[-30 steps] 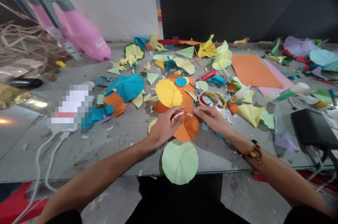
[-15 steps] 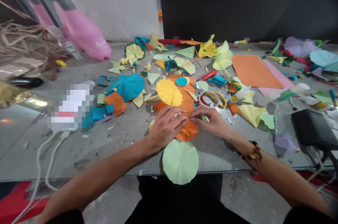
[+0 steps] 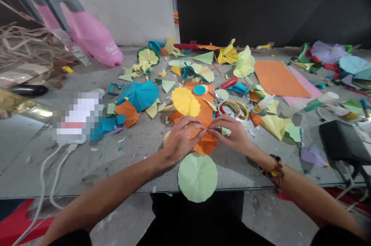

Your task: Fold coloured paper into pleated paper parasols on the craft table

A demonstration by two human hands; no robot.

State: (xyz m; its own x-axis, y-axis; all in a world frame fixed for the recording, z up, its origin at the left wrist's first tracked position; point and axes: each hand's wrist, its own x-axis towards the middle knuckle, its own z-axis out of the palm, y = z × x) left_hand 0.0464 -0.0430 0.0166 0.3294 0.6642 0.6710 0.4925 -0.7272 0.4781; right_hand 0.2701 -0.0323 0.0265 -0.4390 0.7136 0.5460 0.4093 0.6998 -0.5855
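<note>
My left hand (image 3: 183,137) and my right hand (image 3: 228,132) meet fingertip to fingertip over the table. Both are closed in a pinch at the far part of a creased orange paper disc (image 3: 206,146); the fingers hide the exact spot they grip. Nearer to me a pale green pleated paper disc (image 3: 197,178) overhangs the table's front edge. Just beyond my left hand lies a yellow scalloped paper disc (image 3: 185,101), partly over an orange paper sheet (image 3: 206,116). A small blue paper circle (image 3: 199,90) rests beside it.
Rolls of tape (image 3: 233,109) and a red-handled tool (image 3: 229,82) sit beyond my right hand. At left are a blue pleated paper disc (image 3: 139,95), a white device with cables (image 3: 78,116) and pink spray bottles (image 3: 92,37). A black adapter (image 3: 344,141) stands at right.
My right fingertips have shifted slightly, and both hands' fingertips now press closer together at the orange paper. The other things lie where they were.
</note>
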